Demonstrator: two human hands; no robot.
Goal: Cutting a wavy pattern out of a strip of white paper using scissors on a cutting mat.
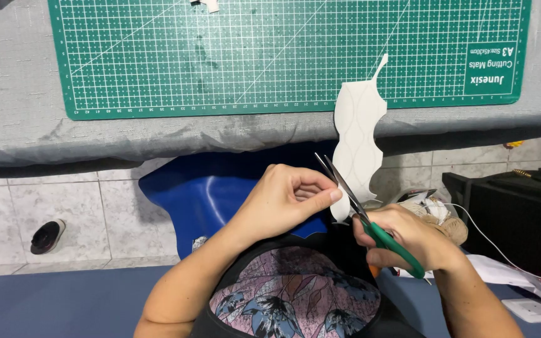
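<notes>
White card, cut into a wavy-edged strip [357,141], stands upright in front of us, its lower end pinched between the thumb and fingers of our left hand [289,199]. Our right hand [416,241] is closed through the green handles of a pair of scissors [364,216]; the 2 blades are parted and meet the strip at its lower left edge, just beside the left thumb. The strip's thin pointed top reaches up over the near edge of a green cutting mat [283,56], which lies on a grey cloth-covered table [14,119]. Below the table's edge we see a blue sheet [201,188] over our lap and a floral patterned garment [289,300]. To the right sits a black box [508,213] with a white cable running past it, and at the left, on the tiled floor, lies 1 dark shoe [47,236].
</notes>
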